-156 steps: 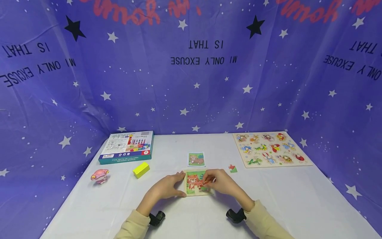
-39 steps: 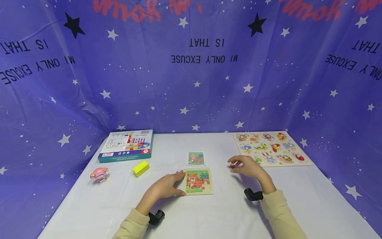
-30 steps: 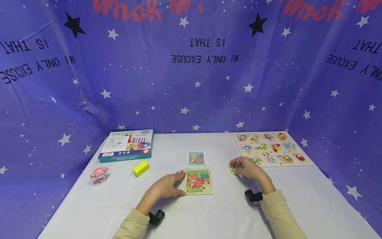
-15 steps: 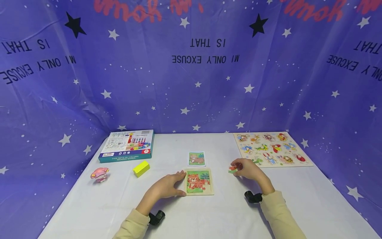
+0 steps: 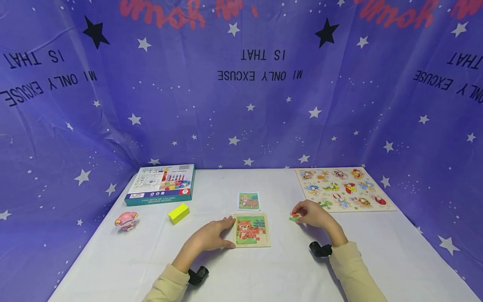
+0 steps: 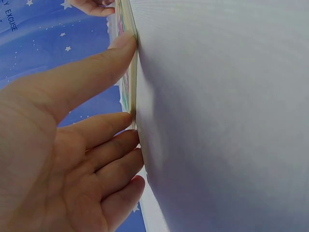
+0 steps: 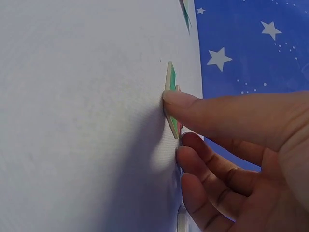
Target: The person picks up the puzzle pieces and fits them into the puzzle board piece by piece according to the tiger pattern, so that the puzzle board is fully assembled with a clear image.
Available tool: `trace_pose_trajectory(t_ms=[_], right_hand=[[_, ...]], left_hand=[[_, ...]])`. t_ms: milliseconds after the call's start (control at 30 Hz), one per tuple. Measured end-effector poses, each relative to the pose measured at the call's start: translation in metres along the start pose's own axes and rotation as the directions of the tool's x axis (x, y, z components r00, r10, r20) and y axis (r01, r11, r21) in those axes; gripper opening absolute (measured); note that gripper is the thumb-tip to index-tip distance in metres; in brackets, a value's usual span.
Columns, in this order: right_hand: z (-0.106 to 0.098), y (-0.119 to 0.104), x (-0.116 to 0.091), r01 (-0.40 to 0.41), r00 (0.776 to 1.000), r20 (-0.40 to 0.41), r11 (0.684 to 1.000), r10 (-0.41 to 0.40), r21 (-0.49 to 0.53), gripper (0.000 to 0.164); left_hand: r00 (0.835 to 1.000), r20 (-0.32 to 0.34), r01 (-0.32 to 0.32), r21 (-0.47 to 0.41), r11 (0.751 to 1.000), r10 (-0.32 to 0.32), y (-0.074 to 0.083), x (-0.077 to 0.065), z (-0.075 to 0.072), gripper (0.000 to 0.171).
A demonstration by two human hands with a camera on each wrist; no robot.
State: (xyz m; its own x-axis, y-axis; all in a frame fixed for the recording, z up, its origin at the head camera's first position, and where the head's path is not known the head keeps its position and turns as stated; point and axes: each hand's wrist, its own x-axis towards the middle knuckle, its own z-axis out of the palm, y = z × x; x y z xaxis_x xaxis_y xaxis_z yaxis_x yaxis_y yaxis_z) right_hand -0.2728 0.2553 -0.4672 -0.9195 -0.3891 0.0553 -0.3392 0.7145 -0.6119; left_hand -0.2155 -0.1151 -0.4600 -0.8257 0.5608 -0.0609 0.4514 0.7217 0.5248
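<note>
A small wooden puzzle tray [image 5: 269,230] with a red tiger picture lies at the table's middle; a gap shows in its lower right corner. Along its left edge rests my left hand [image 5: 211,235], thumb and fingertips touching the side. The left wrist view has the thumb [image 6: 96,72] and fingers meeting the tray's edge [image 6: 132,87]. To the right, my right hand [image 5: 314,214] pinches a red and green jigsaw piece [image 5: 294,217], which is partly hidden by the fingers. The thumb presses that piece [image 7: 170,79] in the right wrist view.
Behind the tray lies a matching tiger picture card [image 5: 248,201]. An insect puzzle board [image 5: 313,203] is at the back right. On the left are a boxed bead set [image 5: 160,186], a yellow block [image 5: 178,213] and a pink toy figure [image 5: 126,221]. A purple starry curtain [image 5: 241,117] hangs behind.
My right hand has left the tray, where another piece now sits, and moved right to the loose jigsaw piece. It now holds that piece, slightly tilted. My left hand has stayed at the tray.
</note>
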Motion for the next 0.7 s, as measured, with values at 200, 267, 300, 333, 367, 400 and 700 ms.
trace_pose_trajectory(t_ms=[200,267,300,333,367,400,700], right_hand=[[-0.0037,-0.0003,-0.0048,0.101,0.995,0.0,0.995,-0.101,0.026,0.023],[-0.0048,-0.0007,-0.0058,0.111,0.994,0.008,0.993,-0.112,0.036,0.023],[-0.0048,-0.001,-0.0059,0.095,0.995,0.016,0.995,-0.096,0.04,0.023],[-0.0048,-0.0012,-0.0058,0.081,0.996,0.025,0.996,-0.082,0.043,0.023],[-0.0045,-0.0016,-0.0056,0.062,0.997,0.033,0.997,-0.064,0.044,0.024],[-0.004,-0.0023,-0.0052,0.023,0.999,0.044,0.998,-0.025,0.053,0.025],[-0.003,-0.0022,-0.0043,-0.015,0.999,0.048,0.996,0.011,0.087,0.034]], left_hand=[[1.0,0.002,0.002,-0.001,1.0,-0.002,-0.0007,0.0001,0.0007,0.079],[1.0,0.0,-0.002,0.001,1.0,0.002,-0.001,0.0001,0.0006,0.079],[1.0,0.0,-0.004,0.002,1.0,0.004,-0.0012,0.0001,0.0005,0.079],[1.0,-0.002,-0.007,0.002,1.0,0.007,-0.0013,0.0001,0.0003,0.079],[1.0,-0.002,-0.009,0.001,1.0,0.009,-0.0015,0.0001,0.0003,0.079],[1.0,-0.003,-0.012,0.001,1.0,0.012,-0.0016,0.0001,0.0002,0.079],[1.0,-0.002,-0.012,-0.008,1.0,0.012,-0.0013,-0.0006,-0.0003,0.079]])
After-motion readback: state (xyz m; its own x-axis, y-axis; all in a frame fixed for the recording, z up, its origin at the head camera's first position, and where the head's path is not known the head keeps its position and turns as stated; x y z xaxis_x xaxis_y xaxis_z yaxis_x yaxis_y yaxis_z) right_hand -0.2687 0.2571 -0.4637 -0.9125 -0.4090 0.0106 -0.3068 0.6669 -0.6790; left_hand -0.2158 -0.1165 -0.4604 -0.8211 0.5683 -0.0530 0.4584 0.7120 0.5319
